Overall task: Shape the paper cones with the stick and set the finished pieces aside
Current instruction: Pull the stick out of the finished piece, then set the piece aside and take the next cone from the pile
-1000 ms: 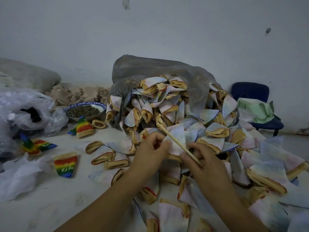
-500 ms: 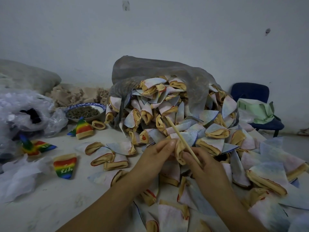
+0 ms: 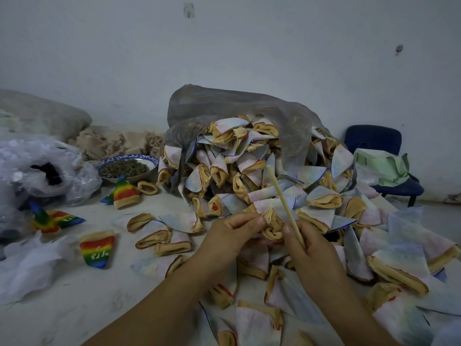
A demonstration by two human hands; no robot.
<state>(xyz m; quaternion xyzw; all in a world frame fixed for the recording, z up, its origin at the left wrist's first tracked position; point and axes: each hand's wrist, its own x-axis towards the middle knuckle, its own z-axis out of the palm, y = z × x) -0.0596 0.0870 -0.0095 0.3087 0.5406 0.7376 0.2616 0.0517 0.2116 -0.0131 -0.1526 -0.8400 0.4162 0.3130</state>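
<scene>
A: Layout?
B: White table (image 3: 74, 308). Grey bag (image 3: 224, 103) at 12 o'clock, lying on its side with the mouth toward the camera. Pile of cones (image 3: 249, 176) spills out of it toward 4 o'clock. Rainbow pieces (image 3: 97, 248) lie at 9 o'clock, apart from the pile.
A: Hands?
B: Both at the pile's 6 o'clock edge. Left hand (image 3: 224, 236) pinches the held cone (image 3: 273, 226) from its 9 o'clock side, thumb and fingertips curled on it. Right hand (image 3: 311, 250) grips the stick (image 3: 282, 198) between thumb and fingers. Its thumb tip touches the cone's 3 o'clock side.
A: Cone orientation?
B: Bunched between the two hands, tan rim up and toward the camera. Tip is hidden, can't tell where it points.
A: Stick?
B: Long axis runs 5 to 11 o'clock. Lower end sits in the right hand, free tip points to 11 over the pile. Shaft passes just beside the cone at its 3 o'clock.
</scene>
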